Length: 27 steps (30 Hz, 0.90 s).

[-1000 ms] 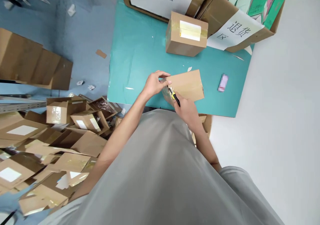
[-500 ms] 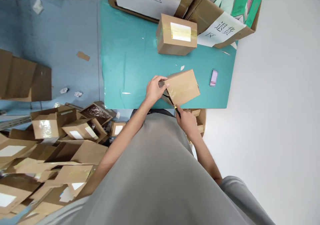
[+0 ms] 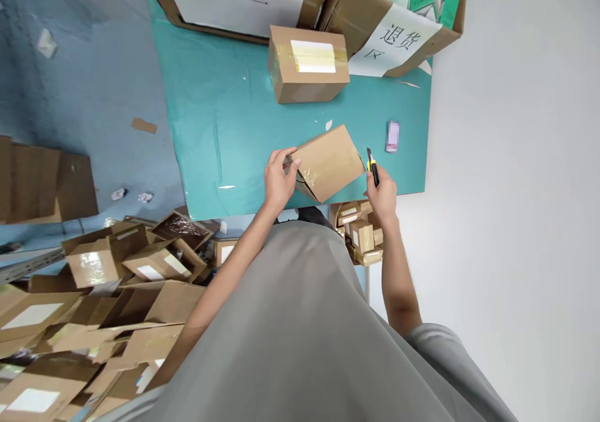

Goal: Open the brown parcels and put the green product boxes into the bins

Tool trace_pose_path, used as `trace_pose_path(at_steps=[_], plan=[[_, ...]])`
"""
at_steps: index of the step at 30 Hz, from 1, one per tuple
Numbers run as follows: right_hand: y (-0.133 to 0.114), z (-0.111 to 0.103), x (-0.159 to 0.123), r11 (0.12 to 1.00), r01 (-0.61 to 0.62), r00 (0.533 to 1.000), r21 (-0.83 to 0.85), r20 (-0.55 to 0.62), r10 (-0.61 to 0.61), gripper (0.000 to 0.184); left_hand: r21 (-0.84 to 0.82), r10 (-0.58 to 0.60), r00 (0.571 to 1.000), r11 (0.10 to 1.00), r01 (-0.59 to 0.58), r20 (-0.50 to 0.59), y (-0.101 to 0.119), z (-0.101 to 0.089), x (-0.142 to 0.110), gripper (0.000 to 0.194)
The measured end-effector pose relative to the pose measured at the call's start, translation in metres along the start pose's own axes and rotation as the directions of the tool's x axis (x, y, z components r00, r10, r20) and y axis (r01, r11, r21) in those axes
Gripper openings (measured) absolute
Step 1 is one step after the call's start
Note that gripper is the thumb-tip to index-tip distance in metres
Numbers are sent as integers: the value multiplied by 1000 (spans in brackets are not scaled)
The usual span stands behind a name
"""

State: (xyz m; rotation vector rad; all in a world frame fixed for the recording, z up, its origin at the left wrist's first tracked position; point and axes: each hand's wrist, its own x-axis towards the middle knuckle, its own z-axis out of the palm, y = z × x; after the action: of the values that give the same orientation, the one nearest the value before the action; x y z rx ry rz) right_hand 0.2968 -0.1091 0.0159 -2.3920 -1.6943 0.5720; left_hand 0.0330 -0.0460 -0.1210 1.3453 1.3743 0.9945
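A brown cardboard box with clear tape lies at an angle near the front edge of the teal table. My left hand grips its left end, thumb on the top edge and fingers at the far corner. At the box's right end, apart from it, my right hand is closed around a black and yellow box cutter, its blade pointing away from me. What lies inside the box is hidden.
Behind stands a taped, labelled box. Two large cartons with paper signs line the back. A small pinkish item lies at the right. Opened boxes pile up at lower left; a carton of small parcels sits below the table edge.
My right hand has moved the box cutter from the box's left end to beyond its right end. My left hand keeps its hold on the box. The view has shifted slightly.
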Motion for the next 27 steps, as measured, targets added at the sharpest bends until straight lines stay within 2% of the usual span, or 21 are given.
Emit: trace_pose_path(at_steps=[2,5,9,13,20,27], plan=[[7,8,16,997,-51,997,60,62,47,57,62,26,1000,998,-24,-17,4,3,1,35],[9,14,25,997,-76,986,27,151,71,56,144,56,997,988,-47,-58,17,13,4,37],[8,10,23,997,30,960,-74,279,-8,57,280,78,991,959,-43,-113,38,38,9,39],[11,2,23,987,115,929,-116,364,-66,62,377,92,986,925,-33,-139,45,53,12,32],[18,-5,35,983,139,864,-122,500,-60,73,399,51,989,917,8,-136,44,49,8,40],[14,-14,36,974,171,829,-147,556,-62,65,483,87,986,876,-6,-145,47,49,8,41]])
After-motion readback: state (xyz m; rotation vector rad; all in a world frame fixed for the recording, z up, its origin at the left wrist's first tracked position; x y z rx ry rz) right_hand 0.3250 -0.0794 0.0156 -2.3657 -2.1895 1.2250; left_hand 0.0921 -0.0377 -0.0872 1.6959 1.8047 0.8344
